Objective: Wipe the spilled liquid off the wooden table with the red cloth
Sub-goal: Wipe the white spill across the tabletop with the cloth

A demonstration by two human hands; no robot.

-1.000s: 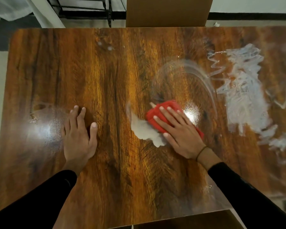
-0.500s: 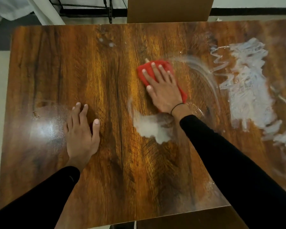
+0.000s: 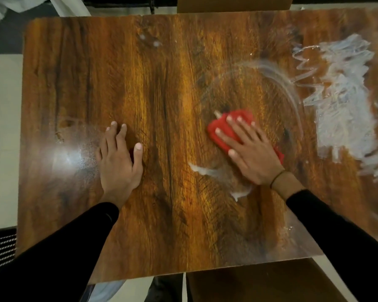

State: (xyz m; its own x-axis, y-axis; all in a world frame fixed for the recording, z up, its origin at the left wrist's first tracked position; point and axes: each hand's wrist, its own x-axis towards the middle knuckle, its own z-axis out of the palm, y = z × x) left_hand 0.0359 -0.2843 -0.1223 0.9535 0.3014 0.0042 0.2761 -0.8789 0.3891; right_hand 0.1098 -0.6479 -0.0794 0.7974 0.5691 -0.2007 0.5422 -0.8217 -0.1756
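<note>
My right hand (image 3: pixel 252 153) lies flat with straight fingers on the folded red cloth (image 3: pixel 225 131), pressing it onto the wooden table (image 3: pixel 162 94) right of centre. A small white smear of spilled liquid (image 3: pixel 207 171) trails just left of and below that hand. A much larger white patch of liquid (image 3: pixel 345 105) covers the table's right side, with thin curved streaks arcing toward the cloth. My left hand (image 3: pixel 118 162) rests flat and open on the bare wood at the left, holding nothing.
A brown cardboard box (image 3: pixel 231 4) stands beyond the table's far edge and another brown surface (image 3: pixel 260 282) sits under the near edge. A bright light glare (image 3: pixel 66 158) lies left of my left hand. Two small white droplets (image 3: pixel 150 40) sit near the far edge.
My right hand slid the red cloth away to the far side, then pulled it back toward me over the small white smear, which has shrunk. My left hand stayed put.
</note>
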